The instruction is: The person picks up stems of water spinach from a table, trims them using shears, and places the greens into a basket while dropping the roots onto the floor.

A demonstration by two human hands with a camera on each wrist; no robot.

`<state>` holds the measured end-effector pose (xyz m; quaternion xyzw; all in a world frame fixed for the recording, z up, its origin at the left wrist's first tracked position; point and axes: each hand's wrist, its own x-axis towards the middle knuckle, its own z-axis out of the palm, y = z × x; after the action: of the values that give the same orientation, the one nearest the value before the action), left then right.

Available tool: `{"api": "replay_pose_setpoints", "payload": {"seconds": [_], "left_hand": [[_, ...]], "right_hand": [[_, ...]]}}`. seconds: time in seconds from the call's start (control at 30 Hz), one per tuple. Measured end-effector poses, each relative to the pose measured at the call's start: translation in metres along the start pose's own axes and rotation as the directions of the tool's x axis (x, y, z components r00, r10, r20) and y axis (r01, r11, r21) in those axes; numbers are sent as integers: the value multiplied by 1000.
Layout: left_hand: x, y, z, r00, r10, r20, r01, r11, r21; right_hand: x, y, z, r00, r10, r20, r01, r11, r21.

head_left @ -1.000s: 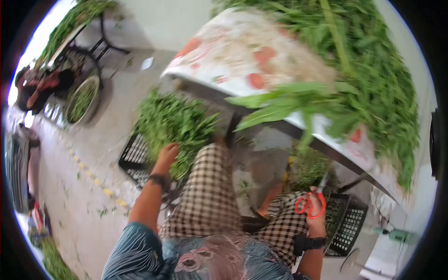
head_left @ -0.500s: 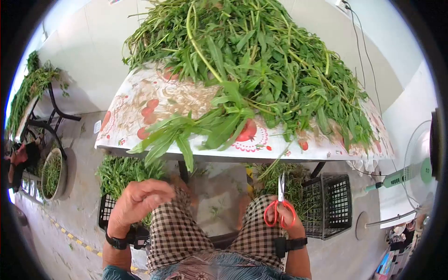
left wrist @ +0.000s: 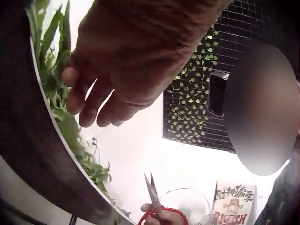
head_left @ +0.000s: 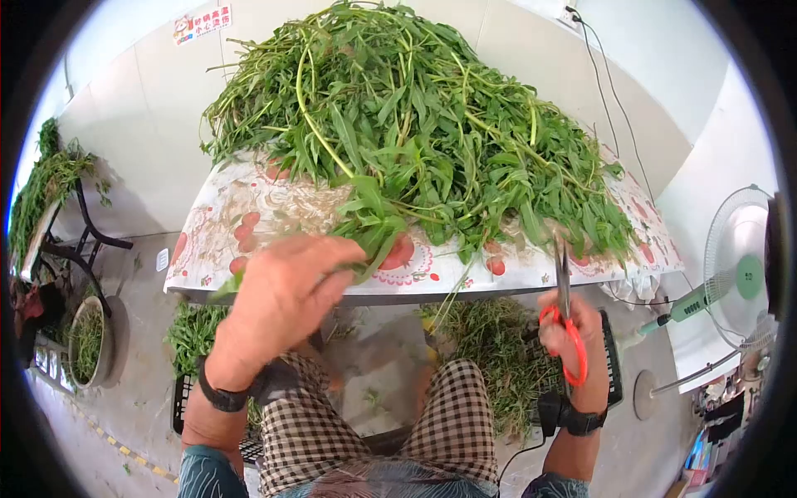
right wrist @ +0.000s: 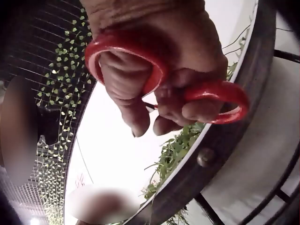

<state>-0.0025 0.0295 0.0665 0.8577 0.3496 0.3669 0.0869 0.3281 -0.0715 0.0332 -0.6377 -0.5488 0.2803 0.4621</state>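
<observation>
My left hand (head_left: 286, 295) is raised over the near edge of the table, its fingertips overlapping the leaves of a green leafy stem (head_left: 374, 212) that hangs toward me from the pile. In the left wrist view the fingers (left wrist: 96, 105) are loosely bent and spread, with nothing gripped between them. My right hand (head_left: 573, 328) holds red-handled scissors (head_left: 573, 349) at the table's front edge, blades pointing away from me. Fingers and thumb pass through the red loops (right wrist: 126, 47), as the right wrist view shows.
A big heap of leafy stems (head_left: 415, 108) covers much of the table (head_left: 212, 241). Below, a crate of greens (head_left: 195, 336) stands left, with cut stems (head_left: 490, 357) piled in and beside a black crate (head_left: 613, 357) on the right. A standing fan (head_left: 743, 274) is at far right.
The head view has swung from the left crate to face the table. My left hand has come up from the crate greens to the table edge; the right hand has lifted the scissors forward.
</observation>
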Motion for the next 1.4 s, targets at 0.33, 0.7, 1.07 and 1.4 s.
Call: {"api": "replay_pose_setpoints", "payload": {"seconds": [0.33,0.7,1.07,1.4], "left_hand": [[1,-38,25,995,24,-96,-12,992,128],[-1,-33,24,992,-12,-129,31,989,144],[0,-31,23,991,-41,-129,60,988,145],[0,-30,25,988,-15,-156,38,989,142]], "right_hand": [[101,-60,15,927,-359,-109,295,876,-382],[236,-71,11,782,-567,-260,266,680,-683],[307,-2,-20,867,-353,-353,125,838,-531],[227,-23,-76,947,-27,-320,137,935,328]]}}
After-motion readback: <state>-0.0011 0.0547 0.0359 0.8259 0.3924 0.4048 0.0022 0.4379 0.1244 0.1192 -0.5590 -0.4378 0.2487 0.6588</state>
